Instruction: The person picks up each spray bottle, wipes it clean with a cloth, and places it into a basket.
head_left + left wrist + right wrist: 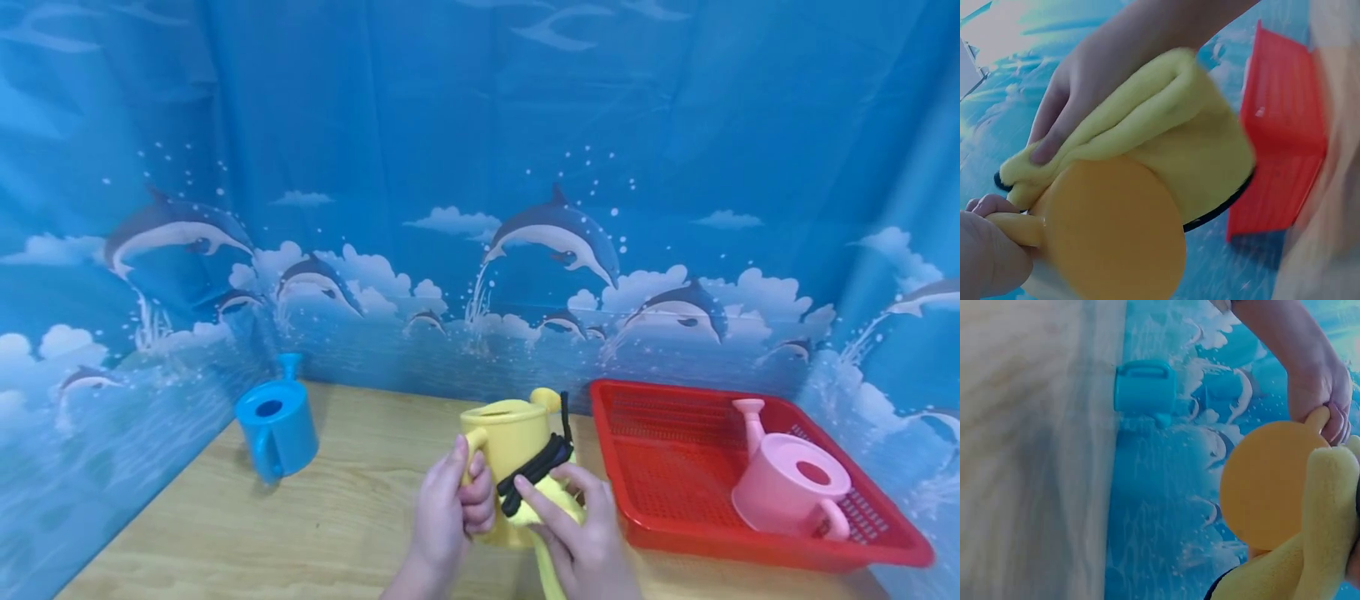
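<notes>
A yellow watering can (504, 435) is held up over the table, its round base (1116, 231) facing the left wrist camera. My left hand (453, 498) grips the can by its handle. In my right hand (577, 525) is a yellow cloth with black edging (1166, 125), bunched between fingers and thumb. The cloth lies against the side of the can, and in the head view its dark folded edge (534, 473) crosses the can's front. The yellow spout head (546, 399) points away to the back right.
A blue watering can (279, 429) stands at the left of the wooden table (352, 500). To the right, a red plastic basket (637, 467) contains a pink watering can (791, 485). Behind the table hangs a blue dolphin-print curtain (420, 125).
</notes>
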Action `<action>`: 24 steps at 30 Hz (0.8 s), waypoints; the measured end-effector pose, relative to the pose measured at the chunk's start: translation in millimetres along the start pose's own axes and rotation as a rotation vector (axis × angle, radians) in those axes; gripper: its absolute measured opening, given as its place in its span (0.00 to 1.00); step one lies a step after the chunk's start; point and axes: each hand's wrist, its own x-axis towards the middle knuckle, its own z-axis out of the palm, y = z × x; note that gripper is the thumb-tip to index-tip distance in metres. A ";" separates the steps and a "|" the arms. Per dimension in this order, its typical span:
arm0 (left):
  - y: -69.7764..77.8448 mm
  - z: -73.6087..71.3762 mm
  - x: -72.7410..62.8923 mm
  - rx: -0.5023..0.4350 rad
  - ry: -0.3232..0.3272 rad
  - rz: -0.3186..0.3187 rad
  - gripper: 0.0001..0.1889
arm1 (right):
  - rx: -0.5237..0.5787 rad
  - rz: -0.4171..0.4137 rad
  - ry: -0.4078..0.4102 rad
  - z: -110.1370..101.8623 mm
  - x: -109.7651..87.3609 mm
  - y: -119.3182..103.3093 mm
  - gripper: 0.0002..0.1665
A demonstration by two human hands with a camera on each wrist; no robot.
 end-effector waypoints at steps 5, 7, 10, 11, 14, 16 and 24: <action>-14.8 13.7 -5.1 0.020 -0.042 -0.107 0.20 | -0.045 0.155 0.026 -11.1 2.9 9.3 0.19; -19.5 18.7 -7.3 0.022 -0.065 -0.157 0.20 | -0.060 0.219 0.040 -16.0 4.0 13.4 0.20; -24.4 24.1 -9.5 0.011 -0.081 -0.198 0.20 | -0.079 0.273 0.054 -21.1 4.5 17.7 0.21; -25.5 25.1 -9.9 0.007 -0.081 -0.203 0.20 | -0.082 0.282 0.056 -22.0 4.3 18.4 0.21; -26.5 25.2 -9.8 -0.021 -0.064 -0.202 0.20 | -0.078 0.278 0.047 -22.2 2.6 18.5 0.21; -26.1 23.1 -8.8 -0.042 -0.057 -0.187 0.21 | -0.061 0.260 0.040 -20.4 0.8 17.5 0.21; -14.4 6.6 -2.7 -0.053 0.002 -0.063 0.21 | -0.011 0.099 -0.026 -8.5 -5.3 9.5 0.18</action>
